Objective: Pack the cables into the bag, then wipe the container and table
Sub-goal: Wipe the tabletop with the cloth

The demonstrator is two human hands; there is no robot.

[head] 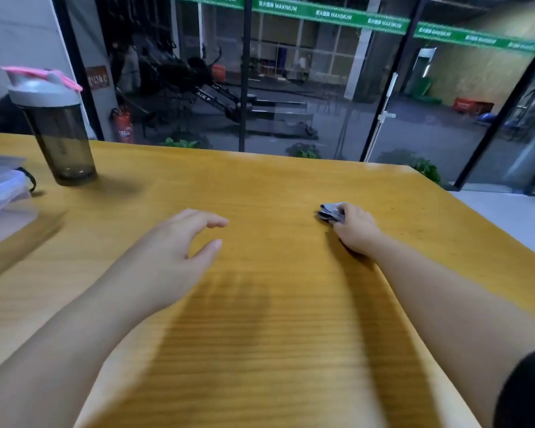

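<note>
Yellow wood-grain surface (275, 186) fills most of the view, grain running across, a darker blurred shadow band down its near middle. Behind its far edge: dark glass wall with black frames, a green banner strip (331, 15) across the top, gym equipment dim behind the glass, potted plants at the foot of the glass. A red fire extinguisher (123, 123) stands on the floor beyond the far-left edge.

Two bare forearms reach in from the near edge. A dark sleeve (528, 390) shows at the lower right corner.

Left hand (167, 251): palm down above the middle of the surface, fingers (212, 222) loosely bent and spread, thumb apart from them, nothing held. Whether the palm touches the wood, cannot tell.

Right hand (357, 228): farther out, right of centre, low on the surface. Its fingers curl round a small crumpled grey cloth (331, 211); the cloth sticks out past the fingertips on the far-left side and lies against the wood.

Far left: smoky translucent shaker bottle (59, 134), upright, grey lid with pink flip cap and pink handle. Well apart from both hands.

Left edge: clear plastic container (0, 183) with a lid, partly cut off by the frame. A black loop of cable (31, 180) pokes out at its right side, just beside the bottle's base. Contents too blurred to make out.
</note>
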